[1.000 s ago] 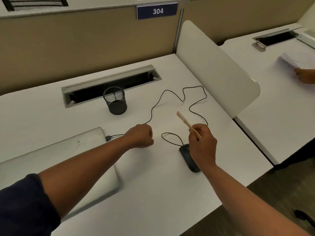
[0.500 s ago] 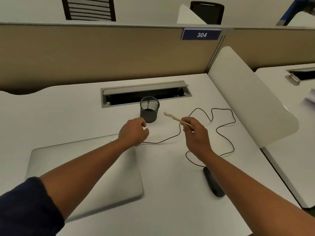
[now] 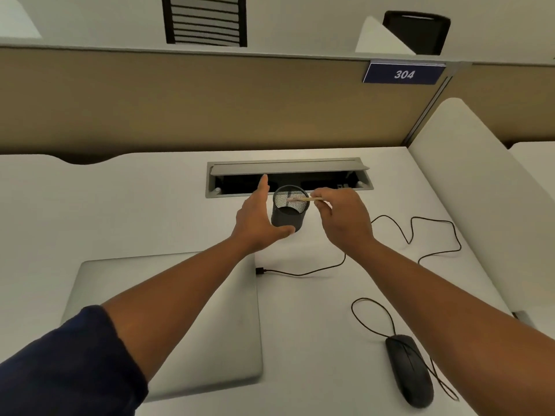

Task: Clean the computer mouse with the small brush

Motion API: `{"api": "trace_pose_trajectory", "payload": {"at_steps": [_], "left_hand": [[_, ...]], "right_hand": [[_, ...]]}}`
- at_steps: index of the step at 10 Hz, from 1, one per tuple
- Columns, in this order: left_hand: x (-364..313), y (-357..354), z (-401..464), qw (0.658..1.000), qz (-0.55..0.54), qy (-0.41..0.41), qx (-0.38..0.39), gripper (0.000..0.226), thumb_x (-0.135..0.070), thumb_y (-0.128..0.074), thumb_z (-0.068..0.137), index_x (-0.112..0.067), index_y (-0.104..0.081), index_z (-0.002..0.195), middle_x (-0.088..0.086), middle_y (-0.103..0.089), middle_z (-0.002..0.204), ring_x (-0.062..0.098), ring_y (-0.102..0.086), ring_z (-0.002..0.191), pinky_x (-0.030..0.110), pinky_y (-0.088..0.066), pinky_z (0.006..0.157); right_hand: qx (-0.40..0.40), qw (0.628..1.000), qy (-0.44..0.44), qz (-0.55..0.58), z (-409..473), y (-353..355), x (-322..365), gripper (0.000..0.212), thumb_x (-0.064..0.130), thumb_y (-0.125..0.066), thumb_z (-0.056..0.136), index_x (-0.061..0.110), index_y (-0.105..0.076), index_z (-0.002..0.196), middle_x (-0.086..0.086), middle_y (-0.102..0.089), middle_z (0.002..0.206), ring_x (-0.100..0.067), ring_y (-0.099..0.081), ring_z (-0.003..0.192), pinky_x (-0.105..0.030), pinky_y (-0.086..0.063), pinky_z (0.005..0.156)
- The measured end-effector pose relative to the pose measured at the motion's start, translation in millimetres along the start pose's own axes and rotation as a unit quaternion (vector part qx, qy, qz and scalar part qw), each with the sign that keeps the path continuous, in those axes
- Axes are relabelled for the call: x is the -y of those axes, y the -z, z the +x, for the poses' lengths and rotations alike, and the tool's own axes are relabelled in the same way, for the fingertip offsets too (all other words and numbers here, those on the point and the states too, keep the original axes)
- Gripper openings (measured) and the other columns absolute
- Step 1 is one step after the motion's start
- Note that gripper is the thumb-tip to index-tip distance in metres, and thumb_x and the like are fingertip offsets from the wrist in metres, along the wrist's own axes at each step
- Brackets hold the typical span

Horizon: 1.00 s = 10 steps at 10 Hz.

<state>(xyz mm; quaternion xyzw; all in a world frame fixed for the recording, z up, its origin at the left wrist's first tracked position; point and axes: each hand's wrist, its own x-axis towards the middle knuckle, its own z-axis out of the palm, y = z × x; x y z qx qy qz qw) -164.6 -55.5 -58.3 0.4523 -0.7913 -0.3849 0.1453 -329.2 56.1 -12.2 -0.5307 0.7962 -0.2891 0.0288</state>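
Pinched by its light, stiff handle in the right hand (image 3: 345, 219), the small brush (image 3: 303, 200) was held over the mesh cup (image 3: 289, 214), which was flanked by the open, empty left hand (image 3: 258, 219).

Brush (image 3: 303, 200) bristles blurred over cup (image 3: 288, 216)

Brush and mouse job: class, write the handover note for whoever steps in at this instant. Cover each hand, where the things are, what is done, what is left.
Left hand: open, fingers straight, beside the mesh cup, thumb at its base.
Right hand: pinches the brush, bristle end over the cup's mouth.
Mouse: on the desk near its right front corner, away from both hands, cable running to the closed laptop.
Done: cannot tell whether the mouse has been brushed.
Left: either drop the brush into the cup, or take it back to the mouse and brush it.
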Motion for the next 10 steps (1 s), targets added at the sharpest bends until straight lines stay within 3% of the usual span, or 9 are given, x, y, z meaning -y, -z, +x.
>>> {"api": "trace_pose_trajectory", "payload": {"at_steps": [1, 3, 4, 5, 6, 8, 10], "left_hand": [[-2, -7, 13, 1.000, -0.017, -0.016, -0.007, 0.144, -0.038, -0.101, 0.070, -0.028, -0.001, 0.173, 0.001, -0.041, 0.170, 0.028, -0.039, 0.154, 0.050, -0.035, 0.122], [-1, -20, 25, 0.998, -0.020, -0.051, -0.017, 0.142, -0.038, -0.100, 0.072, -0.029, -0.001, 0.173, 0.000, -0.051, 0.162, 0.025, -0.048, 0.147, 0.049, -0.036, 0.121], [1, -22, 28, 0.998, -0.024, -0.053, -0.022, 0.142, -0.035, -0.100, 0.074, -0.031, 0.002, 0.173, 0.001, -0.054, 0.160, 0.026, -0.052, 0.143, 0.048, -0.040, 0.119], [7, -25, 30, 0.997, -0.033, -0.058, -0.032, 0.142, -0.028, -0.099, 0.077, -0.033, 0.007, 0.172, 0.002, -0.056, 0.157, 0.026, -0.058, 0.138, 0.032, -0.042, 0.110], [9, -26, 31, 0.997, -0.038, -0.062, -0.034, 0.141, -0.025, -0.098, 0.079, -0.034, 0.008, 0.171, 0.003, -0.055, 0.158, 0.026, -0.060, 0.138, 0.027, -0.041, 0.104], [8, -21, 29, 0.997, -0.040, -0.059, -0.009, 0.136, -0.019, -0.096, 0.082, -0.035, 0.005, 0.172, 0.002, -0.049, 0.164, 0.025, -0.056, 0.142, 0.026, -0.041, 0.105], [1, -9, 15, 0.997, -0.023, -0.072, 0.021, 0.122, -0.008, -0.088, 0.086, -0.034, -0.006, 0.173, -0.001, -0.025, 0.178, 0.026, -0.036, 0.159, 0.028, -0.034, 0.112]], "right_hand": [[0.065, 0.995, 0.012, -0.075, 15, -16, -4, 0.028, 0.013, -0.058, 0.105, 0.020, -0.072, 0.129, -0.012, -0.075, 0.112, -0.032, -0.061, 0.109, -0.045, -0.055, 0.082], [0.136, 0.984, 0.011, -0.118, 22, -31, -4, 0.046, 0.004, -0.062, 0.099, 0.024, -0.063, 0.141, -0.009, -0.066, 0.142, -0.032, -0.040, 0.147, -0.054, -0.039, 0.107], [0.152, 0.978, 0.027, -0.143, 25, -34, -2, 0.050, 0.004, -0.063, 0.097, 0.025, -0.061, 0.142, -0.006, -0.063, 0.147, -0.032, -0.033, 0.151, -0.055, -0.035, 0.111], [0.180, 0.970, 0.025, -0.165, 27, -38, 2, 0.051, 0.004, -0.061, 0.097, 0.025, -0.057, 0.142, -0.003, -0.060, 0.152, -0.031, -0.026, 0.155, -0.056, -0.030, 0.115], [0.206, 0.964, 0.013, -0.170, 26, -40, 3, 0.053, 0.004, -0.059, 0.098, 0.026, -0.054, 0.145, -0.003, -0.055, 0.156, -0.030, -0.023, 0.157, -0.057, -0.026, 0.119], [0.251, 0.959, 0.006, -0.130, 19, -41, 6, 0.060, 0.004, -0.054, 0.100, 0.027, -0.044, 0.154, -0.003, -0.043, 0.165, -0.032, -0.016, 0.160, -0.062, -0.020, 0.122], [0.234, 0.966, 0.016, -0.110, 9, -37, 8, 0.076, -0.001, -0.056, 0.096, 0.026, -0.028, 0.162, -0.003, -0.026, 0.173, -0.033, -0.010, 0.162, -0.064, -0.017, 0.122]]}}
